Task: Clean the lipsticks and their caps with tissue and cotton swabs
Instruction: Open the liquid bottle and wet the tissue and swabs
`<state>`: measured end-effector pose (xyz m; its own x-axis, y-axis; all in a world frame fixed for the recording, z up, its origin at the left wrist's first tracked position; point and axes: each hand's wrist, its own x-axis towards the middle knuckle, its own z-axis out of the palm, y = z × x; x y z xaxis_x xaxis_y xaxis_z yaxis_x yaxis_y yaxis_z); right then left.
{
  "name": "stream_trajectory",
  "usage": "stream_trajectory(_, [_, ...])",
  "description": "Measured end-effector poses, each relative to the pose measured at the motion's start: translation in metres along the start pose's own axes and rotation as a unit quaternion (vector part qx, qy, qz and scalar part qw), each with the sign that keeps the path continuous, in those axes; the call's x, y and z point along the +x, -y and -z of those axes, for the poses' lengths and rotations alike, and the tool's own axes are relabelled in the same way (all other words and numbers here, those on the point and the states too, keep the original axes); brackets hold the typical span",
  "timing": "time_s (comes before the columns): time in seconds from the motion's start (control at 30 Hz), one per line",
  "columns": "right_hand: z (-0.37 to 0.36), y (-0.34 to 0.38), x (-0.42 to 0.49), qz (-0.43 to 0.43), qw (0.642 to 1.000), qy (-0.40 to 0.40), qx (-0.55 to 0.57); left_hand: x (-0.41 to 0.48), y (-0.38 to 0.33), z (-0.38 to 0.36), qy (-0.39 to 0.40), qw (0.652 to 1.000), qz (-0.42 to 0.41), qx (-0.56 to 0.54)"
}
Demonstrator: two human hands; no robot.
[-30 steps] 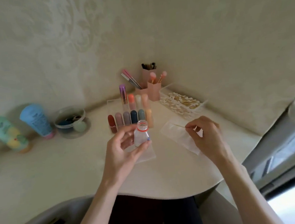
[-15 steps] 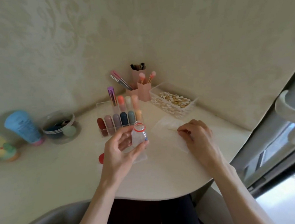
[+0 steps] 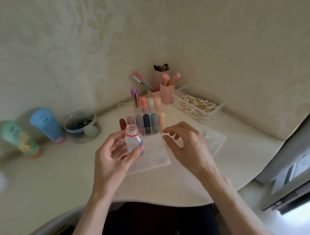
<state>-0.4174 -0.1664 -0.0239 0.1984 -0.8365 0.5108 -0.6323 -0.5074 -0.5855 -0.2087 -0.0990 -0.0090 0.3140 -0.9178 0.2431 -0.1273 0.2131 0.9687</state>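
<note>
The left hand [image 3: 114,158] is gripping a small clear plastic bottle with a red rim [image 3: 133,142]. The thumb and the curled fingers are closing round its body and holding it upright above the cream rounded table [image 3: 43,183], with its mouth uncapped. A small blue patch is showing on the bottle's side, but any writing on it is too blurred to read. A small red round piece [image 3: 123,157] is showing under this hand, partly hidden by the fingers. The right hand [image 3: 186,146] is hovering just beside the bottle with its fingers loosely curled and the thumb tip near the forefinger tip; I cannot tell whether they are pinching anything. Below both hands a thin white sheet of tissue [image 3: 154,160] is lying flat on the table, and a second sheet [image 3: 216,140] is lying to the right. Just behind the bottle, the capped lipsticks [image 3: 146,121] in red, mauve, grey, navy, peach, coral, cream and metallic purple are standing upright in two rows in a clear acrylic organiser [image 3: 126,107]. To its right, wooden-stick cotton swabs [image 3: 196,105] are lying in a clear rectangular box [image 3: 219,106], near pink brush holders [image 3: 166,96]. At the left, a blue squeeze tube [image 3: 47,125] and a green squeeze tube [image 3: 19,138] are standing cap down; their labels are printed but not readable. A round clear tub [image 3: 82,126] is sitting beside them.
</note>
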Motion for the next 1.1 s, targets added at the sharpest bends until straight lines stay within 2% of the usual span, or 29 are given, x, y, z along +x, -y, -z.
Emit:
stream_trajectory(0.1, [-0.029, 0.033, 0.000, 0.039, 0.996, 0.073, 0.045, -0.002, 0.004, 0.028, -0.034, 0.999, 0.005, 0.006])
stream_trajectory(0.2, [-0.058, 0.053, 0.000, 0.058, 0.989, 0.134, 0.032, -0.004, 0.009, 0.054, -0.059, 0.998, 0.007, 0.022])
stream_trajectory(0.37, [-0.076, 0.065, 0.002, 0.072, 0.982, 0.166, -0.054, -0.009, 0.017, 0.078, -0.074, 0.997, 0.007, 0.037])
stream_trajectory(0.53, [-0.077, 0.068, 0.006, 0.079, 0.977, 0.190, -0.058, -0.011, 0.023, 0.086, -0.080, 0.996, 0.009, 0.029])
stream_trajectory(0.6, [-0.074, 0.071, 0.009, 0.071, 0.983, 0.170, -0.021, -0.011, 0.023, 0.087, -0.077, 0.997, 0.008, 0.031])
stream_trajectory(0.67, [-0.068, 0.079, 0.014, 0.041, 0.986, 0.145, 0.077, -0.010, 0.024, 0.087, -0.070, 0.997, 0.007, 0.041])
stream_trajectory(0.77, [-0.060, 0.094, 0.023, 0.009, 0.958, 0.141, 0.249, -0.009, 0.029, 0.087, -0.064, 0.997, 0.008, 0.050])
stream_trajectory(0.83, [-0.058, 0.103, 0.026, 0.038, 0.950, 0.149, 0.271, -0.009, 0.031, 0.087, -0.066, 0.996, 0.004, 0.058])
stream_trajectory(1.1, [-0.059, 0.117, 0.043, 0.173, 0.954, 0.215, 0.115, -0.012, 0.029, 0.089, -0.064, 0.993, -0.015, 0.103])
